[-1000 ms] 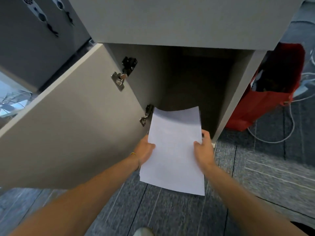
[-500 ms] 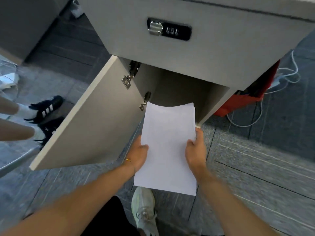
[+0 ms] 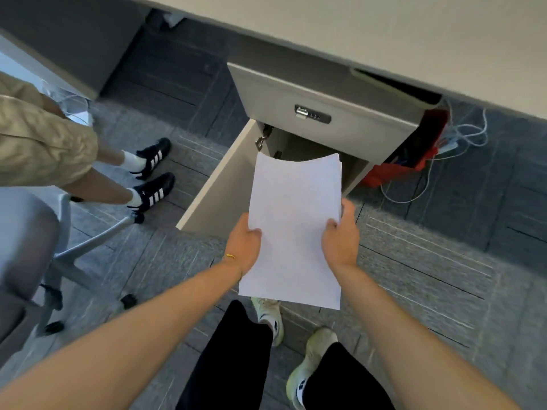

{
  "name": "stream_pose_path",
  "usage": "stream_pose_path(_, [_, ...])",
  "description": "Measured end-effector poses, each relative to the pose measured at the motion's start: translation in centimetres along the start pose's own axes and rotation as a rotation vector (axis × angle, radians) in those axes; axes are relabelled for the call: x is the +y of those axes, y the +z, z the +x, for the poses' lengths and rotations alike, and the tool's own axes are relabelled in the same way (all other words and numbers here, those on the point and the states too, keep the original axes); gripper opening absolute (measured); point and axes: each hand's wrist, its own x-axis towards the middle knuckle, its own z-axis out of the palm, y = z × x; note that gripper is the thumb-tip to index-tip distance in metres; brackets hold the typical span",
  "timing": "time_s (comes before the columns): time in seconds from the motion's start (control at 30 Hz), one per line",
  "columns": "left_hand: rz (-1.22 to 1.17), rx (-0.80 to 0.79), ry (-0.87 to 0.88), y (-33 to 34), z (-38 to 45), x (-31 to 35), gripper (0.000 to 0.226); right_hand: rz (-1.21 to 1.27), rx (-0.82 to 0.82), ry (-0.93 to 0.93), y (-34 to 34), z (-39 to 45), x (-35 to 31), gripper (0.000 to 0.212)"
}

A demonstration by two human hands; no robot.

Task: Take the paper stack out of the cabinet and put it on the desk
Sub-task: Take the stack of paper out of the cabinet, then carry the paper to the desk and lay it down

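A white paper stack [image 3: 293,229] hangs in the air above the carpet, outside the cabinet [image 3: 349,128]. My left hand [image 3: 244,247] grips its left edge and my right hand [image 3: 340,235] grips its right edge, thumbs on top. The stack's far end sags a little and covers part of the cabinet's opening. The grey cabinet stands under the pale desk top [image 3: 384,31], with a combination lock on its drawer front. Its door [image 3: 222,190] is swung open to the left.
Another person's legs in black striped shoes [image 3: 151,179] stand at the left. An office chair [image 3: 32,247] is at the near left. A red bag [image 3: 414,158] and white cables [image 3: 461,140] lie right of the cabinet. My own feet [image 3: 296,335] are below the stack.
The view has risen and pulled back from the cabinet. The paper stack has come fully out of the opening and is carried higher, with both hands still holding it.
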Motion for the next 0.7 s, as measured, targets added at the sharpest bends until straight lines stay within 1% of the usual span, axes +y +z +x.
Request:
stream_pose_path(0.1, [-0.035,0.011,0.022,-1.6,-4.2,2.9,0.041,-0.009,-0.006,-0.049,-2.6,-3.0,-3.6,0.053])
stream_pose_path(0.33, [-0.109,0.027,0.101,-4.8,-14.0,11.2,0.041,0.053,-0.014,-0.122,-10.3,-9.3,-12.7,0.054])
stream_pose_path(0.4, [-0.108,0.024,0.132,-5.2,-15.7,13.5,0.045,0.083,-0.007,-0.137,-12.7,-10.3,-15.2,0.054])
stream_pose_path(0.53, [-0.065,0.025,0.226,-5.1,-20.0,19.5,0.042,0.122,0.009,-0.158,-18.0,-11.9,-20.2,0.056])
stream_pose_path(0.6, [-0.039,0.019,0.265,-5.0,-21.1,22.1,0.045,0.135,0.031,-0.171,-20.2,-12.1,-22.1,0.055])
stream_pose_path(0.7, [-0.068,-0.035,0.265,-4.8,-21.3,26.6,0.042,0.180,0.060,-0.178,-23.3,-11.5,-25.0,0.051])
